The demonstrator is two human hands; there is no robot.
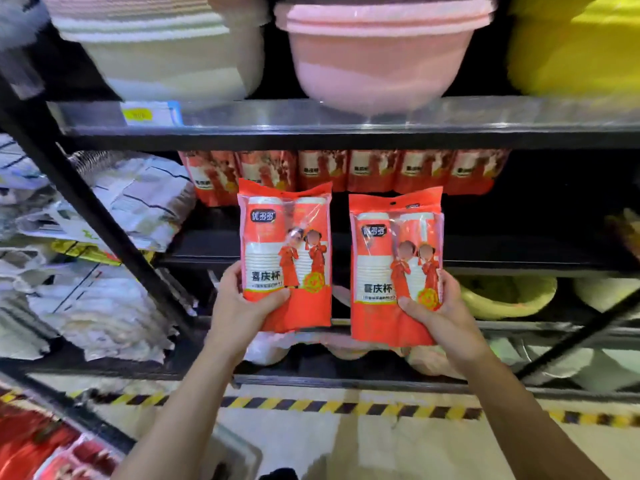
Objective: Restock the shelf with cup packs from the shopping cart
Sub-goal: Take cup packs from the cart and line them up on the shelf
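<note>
**Head view: two cup packs held up at the shelf, not yet placed**

Head view, facing the rack; the step in hand looks like the carry to the shelf (346,136), with neither pack put away yet. The left hand (242,306) grips the lower left corner of the left pack (285,251), thumb across the front; the right hand (440,317) grips the lower right corner of the right pack (394,268) the same way. Both packs are upright, side by side and just apart, in front of the shelf opening and below the row of packs (346,171) already stocked under the shelf edge; whether that row hangs or stands I cannot tell.

The next move probably calls for lifting each pack up and inward to join that row, faces forward; the right pack shows a small hole in its top strip, which may be for a hook. With both hands full, one pack may need to go in first.

Each pack is a red film bag with a clear window; two stacks of white-rimmed cups show inside; two figures in red and a gold round mark are printed on the front. The film shines and creases, so it likely flexes when held by a corner.
</note>
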